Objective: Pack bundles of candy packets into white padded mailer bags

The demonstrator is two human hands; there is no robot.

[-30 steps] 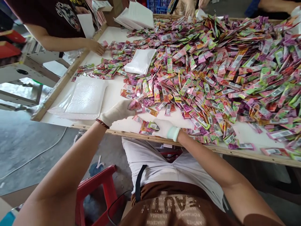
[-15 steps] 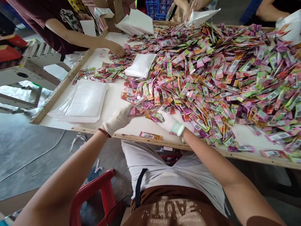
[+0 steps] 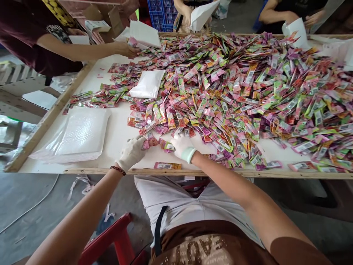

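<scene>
My left hand [image 3: 132,150], in a white glove, is closed round pink sachets [image 3: 150,140] close to the table's front edge. Just to the right, my right hand [image 3: 182,146], gloved too, grips a few green and yellow sachets [image 3: 166,145] that point toward the left hand. The two bunches lie almost end to end. Beyond both hands spreads a large heap of colourful printed stick sachets [image 3: 220,99]. One pink and orange sachet [image 3: 167,165] lies alone by the front edge, below the hands.
A stack of white bubble mailers [image 3: 84,130] lies at the left, and a filled white pouch [image 3: 147,84] rests on the heap's left part. Wooden rails [image 3: 52,114] border the table. Across it, co-workers' hands [image 3: 129,50] handle sachets and white envelopes [image 3: 202,15]. A red stool [image 3: 121,235] stands below.
The camera view has shifted, so the table appears farther left. My hands stay close together with sachets in them. The co-worker's hand at the left has lifted off the heap with a sachet.
</scene>
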